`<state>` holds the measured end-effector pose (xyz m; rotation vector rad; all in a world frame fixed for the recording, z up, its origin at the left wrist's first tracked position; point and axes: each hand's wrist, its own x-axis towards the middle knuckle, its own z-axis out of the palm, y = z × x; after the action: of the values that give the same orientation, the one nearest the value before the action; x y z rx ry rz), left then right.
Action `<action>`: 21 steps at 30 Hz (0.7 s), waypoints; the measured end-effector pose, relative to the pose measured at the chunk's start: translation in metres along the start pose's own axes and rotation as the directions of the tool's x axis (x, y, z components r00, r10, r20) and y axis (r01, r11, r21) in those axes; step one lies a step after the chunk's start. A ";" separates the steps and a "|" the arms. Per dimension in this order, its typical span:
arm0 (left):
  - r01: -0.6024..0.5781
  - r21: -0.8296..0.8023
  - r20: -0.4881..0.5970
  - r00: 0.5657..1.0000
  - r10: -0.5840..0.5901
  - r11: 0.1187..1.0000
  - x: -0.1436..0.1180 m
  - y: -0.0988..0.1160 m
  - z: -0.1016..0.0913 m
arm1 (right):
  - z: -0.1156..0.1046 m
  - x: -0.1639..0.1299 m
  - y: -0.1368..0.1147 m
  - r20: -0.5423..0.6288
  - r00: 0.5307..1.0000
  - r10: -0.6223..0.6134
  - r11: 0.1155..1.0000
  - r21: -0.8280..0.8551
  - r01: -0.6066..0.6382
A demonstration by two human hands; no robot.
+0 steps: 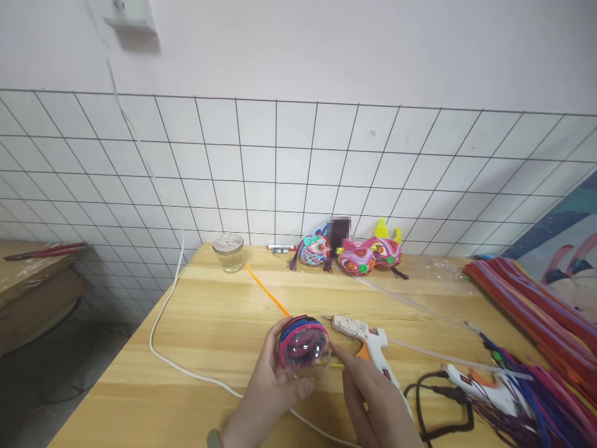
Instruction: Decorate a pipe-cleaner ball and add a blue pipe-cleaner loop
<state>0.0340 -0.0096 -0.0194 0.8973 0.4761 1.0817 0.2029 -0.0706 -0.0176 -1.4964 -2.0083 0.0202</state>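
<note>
My left hand (265, 389) grips a clear plastic ball (304, 348) wrapped on top with blue, black and pink pipe cleaners. An orange pipe cleaner (267, 290) runs from the ball up and to the left across the wooden table (209, 323). My right hand (373, 398) is beside the ball on its right, with the index fingertip touching the ball's side. A white glue gun (368, 339) lies just behind my right hand, its nozzle pointing left toward the ball.
A second glue gun (476, 382) with a black cord lies at the right. Bundles of red and purple pipe cleaners (536, 311) fill the right edge. Finished colourful balls (359, 255) and a glass jar (229, 251) stand by the wire grid. A white cable (163, 311) crosses the left.
</note>
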 end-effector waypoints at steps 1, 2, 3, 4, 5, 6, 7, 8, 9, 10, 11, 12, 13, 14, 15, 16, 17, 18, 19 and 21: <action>0.002 0.009 0.012 1.000 -0.002 1.000 0.000 0.000 0.000 | 0.000 0.000 0.000 -0.002 1.000 0.009 1.000 0.002 -0.009; 0.002 0.016 0.020 1.000 -0.003 1.000 0.000 0.001 -0.001 | 0.001 0.000 -0.001 -0.007 1.000 0.011 1.000 0.002 -0.011; 0.000 0.018 0.025 1.000 0.000 1.000 0.000 0.001 -0.001 | 0.000 0.000 -0.001 -0.015 1.000 0.010 1.000 0.002 -0.009; -0.003 0.019 0.026 1.000 0.002 1.000 0.000 0.002 -0.001 | 0.000 0.000 -0.002 -0.024 1.000 0.007 1.000 0.000 -0.007; -0.003 0.021 0.027 1.000 0.002 1.000 0.000 0.002 0.000 | 0.000 0.000 -0.003 -0.034 0.999 0.002 1.000 -0.004 -0.002; -0.002 0.025 0.027 1.000 0.002 1.000 0.000 0.003 0.000 | 0.000 0.000 -0.005 -0.042 0.999 0.001 1.000 -0.010 -0.002; -0.001 0.030 0.027 1.000 0.000 1.000 -0.001 0.004 0.000 | -0.001 0.000 -0.006 -0.049 0.999 0.002 1.000 -0.017 -0.003; 0.001 0.036 0.026 1.000 -0.002 0.999 -0.001 0.005 0.001 | -0.001 0.000 -0.006 -0.052 0.999 0.006 1.000 -0.025 -0.007; 0.001 0.043 0.024 1.000 -0.002 0.999 -0.001 0.005 0.001 | -0.001 0.001 -0.007 -0.055 0.998 0.009 0.999 -0.035 -0.011; -0.001 0.050 0.018 1.000 0.000 0.999 -0.001 0.006 0.001 | -0.001 0.001 -0.008 -0.057 0.998 0.013 0.999 -0.046 -0.016; -0.004 0.054 0.012 1.000 0.004 0.999 -0.002 0.006 0.001 | -0.001 0.002 -0.008 -0.057 0.998 0.016 0.998 -0.057 -0.019; -0.008 0.056 0.007 1.000 0.008 0.998 -0.002 0.007 0.001 | -0.002 0.003 -0.008 -0.057 0.998 0.016 0.998 -0.066 -0.020; -0.010 0.060 0.002 1.000 0.010 0.998 -0.002 0.007 0.001 | -0.002 0.003 -0.009 -0.056 0.998 0.013 0.997 -0.071 -0.017; -0.009 0.063 0.000 1.000 0.009 0.998 -0.002 0.007 0.001 | -0.002 0.004 -0.010 -0.056 0.998 0.009 0.997 -0.073 -0.013; -0.007 0.066 0.000 1.000 0.007 0.998 -0.002 0.007 0.001 | -0.003 0.004 -0.011 -0.060 0.998 0.002 0.998 -0.069 -0.006; -0.007 0.066 -0.003 1.000 0.008 0.998 -0.001 0.007 0.002 | -0.003 0.004 -0.012 -0.068 0.998 -0.010 0.998 -0.062 0.006; -0.007 0.060 -0.017 1.000 0.008 0.998 -0.001 0.007 0.003 | -0.004 0.004 -0.013 -0.082 0.996 -0.034 0.998 -0.048 0.030; -0.009 0.051 -0.045 0.999 0.011 0.999 -0.001 0.007 0.004 | -0.004 0.004 -0.015 -0.103 0.992 -0.069 0.997 -0.032 0.066; -0.012 0.038 -0.082 0.996 0.015 0.999 0.000 0.007 0.005 | -0.005 0.004 -0.017 -0.130 0.985 -0.112 0.994 -0.019 0.111; -0.019 0.014 -0.164 0.986 0.021 1.000 0.001 0.007 0.007 | -0.004 0.004 -0.019 -0.178 0.964 -0.195 0.980 -0.010 0.197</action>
<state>0.0353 -0.0097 -0.0095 0.8289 0.6121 1.1775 0.1878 -0.0760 -0.0053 -1.2413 -1.9976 -0.1812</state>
